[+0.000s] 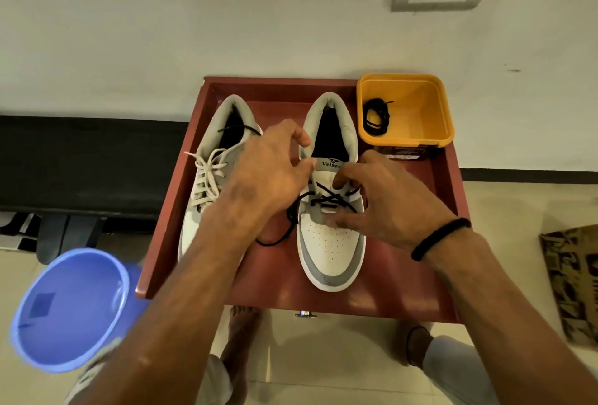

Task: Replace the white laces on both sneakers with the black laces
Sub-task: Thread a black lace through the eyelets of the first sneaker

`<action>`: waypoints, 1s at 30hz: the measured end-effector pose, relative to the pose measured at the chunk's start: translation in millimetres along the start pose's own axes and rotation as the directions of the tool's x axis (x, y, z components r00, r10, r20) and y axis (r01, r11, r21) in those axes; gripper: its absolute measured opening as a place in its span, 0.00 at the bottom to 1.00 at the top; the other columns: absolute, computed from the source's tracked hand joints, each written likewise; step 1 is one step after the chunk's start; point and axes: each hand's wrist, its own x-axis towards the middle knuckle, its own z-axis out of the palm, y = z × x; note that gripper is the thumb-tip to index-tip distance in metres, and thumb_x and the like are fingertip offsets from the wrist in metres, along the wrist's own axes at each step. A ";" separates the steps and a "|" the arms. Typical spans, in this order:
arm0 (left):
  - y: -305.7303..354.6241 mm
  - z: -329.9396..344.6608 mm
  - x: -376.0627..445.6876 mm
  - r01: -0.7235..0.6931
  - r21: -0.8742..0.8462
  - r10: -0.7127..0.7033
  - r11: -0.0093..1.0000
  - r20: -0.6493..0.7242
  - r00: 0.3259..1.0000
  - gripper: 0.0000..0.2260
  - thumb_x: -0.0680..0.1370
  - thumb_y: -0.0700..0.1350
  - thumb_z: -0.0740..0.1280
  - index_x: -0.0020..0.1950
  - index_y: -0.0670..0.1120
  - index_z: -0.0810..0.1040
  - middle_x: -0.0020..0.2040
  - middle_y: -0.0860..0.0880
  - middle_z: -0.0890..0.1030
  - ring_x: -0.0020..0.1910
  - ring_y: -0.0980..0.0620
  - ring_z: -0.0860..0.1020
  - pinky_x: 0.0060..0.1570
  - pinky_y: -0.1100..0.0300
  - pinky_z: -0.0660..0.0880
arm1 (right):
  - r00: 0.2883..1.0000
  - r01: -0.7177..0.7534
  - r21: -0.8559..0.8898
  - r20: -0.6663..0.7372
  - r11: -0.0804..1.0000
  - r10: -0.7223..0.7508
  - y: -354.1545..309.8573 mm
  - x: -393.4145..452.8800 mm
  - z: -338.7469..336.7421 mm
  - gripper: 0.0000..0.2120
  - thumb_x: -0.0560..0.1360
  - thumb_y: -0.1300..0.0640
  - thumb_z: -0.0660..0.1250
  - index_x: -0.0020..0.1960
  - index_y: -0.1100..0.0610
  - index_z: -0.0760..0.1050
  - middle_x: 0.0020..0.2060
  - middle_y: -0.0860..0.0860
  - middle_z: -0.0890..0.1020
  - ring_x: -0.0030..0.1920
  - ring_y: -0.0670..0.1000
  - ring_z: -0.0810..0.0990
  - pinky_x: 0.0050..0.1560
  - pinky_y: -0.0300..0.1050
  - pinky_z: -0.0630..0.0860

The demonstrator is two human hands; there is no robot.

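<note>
Item: right-hand sneaker point(330, 243), white and grey, toe toward the person, set on the red bench point(404, 281). A black lace point(330, 199) is threaded through its lower eyelets only, crossed once or twice; a slack loop of it trails off below the left hand onto the bench. Upper eyelets are seen unlaced.

Item: other sneaker point(207, 184), partly hidden under the left forearm. The white lace point(207, 175) is seen in its eyelets; a black strand lies across its opening.

Item: second black lace point(375, 116), coiled in the yellow tub point(420, 133), beyond the right hand.

Item: blue bucket point(69, 309), off the bench, outward of the left forearm.

Step in hand, as judged: lacing upward on the nearer sneaker. For a good result, each end is best drawn fully through before the next crossing, both ends kept equal, and the slack loop beside the left hand taken up so the rows lie flat. The tongue should be held centred while tension is applied.

Left hand point(268, 171): fingers curled, tips brought together at the tongue's edge; the tongue or a lace end appears to be pinched, though which cannot be told.

Right hand point(385, 201): fingers bent onto the laced section, thumb laid on the toe side. A lace end appears to be pinched at the fingertips, but contact is partly hidden.
</note>
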 end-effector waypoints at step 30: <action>-42.2 6.6 -134.5 -0.101 -0.573 -0.249 0.813 -0.499 0.830 0.14 0.78 0.40 0.69 0.63 0.48 0.76 0.41 0.52 0.79 0.34 0.61 0.78 0.33 0.69 0.74 | 0.980 -0.197 -0.018 -0.022 0.980 0.197 -50.5 -142.3 41.0 0.29 0.62 0.35 0.80 0.54 0.45 0.71 0.56 0.46 0.76 0.56 0.52 0.73 0.51 0.53 0.79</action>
